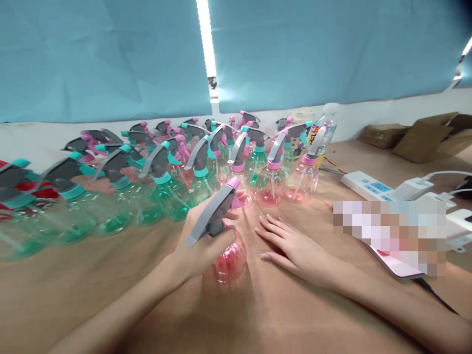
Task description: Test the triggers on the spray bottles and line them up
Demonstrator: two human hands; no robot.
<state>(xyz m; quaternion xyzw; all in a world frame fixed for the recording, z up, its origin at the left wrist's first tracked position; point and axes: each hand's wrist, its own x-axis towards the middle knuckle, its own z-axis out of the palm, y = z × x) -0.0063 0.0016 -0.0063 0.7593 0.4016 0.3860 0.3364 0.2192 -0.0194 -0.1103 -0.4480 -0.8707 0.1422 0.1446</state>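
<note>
My left hand [201, 241] is closed round the neck of a pink spray bottle [229, 260] with a grey and pink trigger head. The bottle's clear ribbed body shows below my fingers; whether its base touches the table cannot be told. Flat on the brown table [177, 314], to the right of that bottle, rests my right hand [295, 248], fingers stretched out and holding nothing. Just beyond both hands stand pink spray bottles [271, 189]. A line of green spray bottles [171, 199] runs off to the left.
More spray bottles crowd the back along the wall. A clear plastic bottle [328, 123] stands behind them. On the right are a white power strip [365, 186] with plugs, a phone-like device [398, 265] partly blurred out with a black cable, and cardboard boxes [424, 137].
</note>
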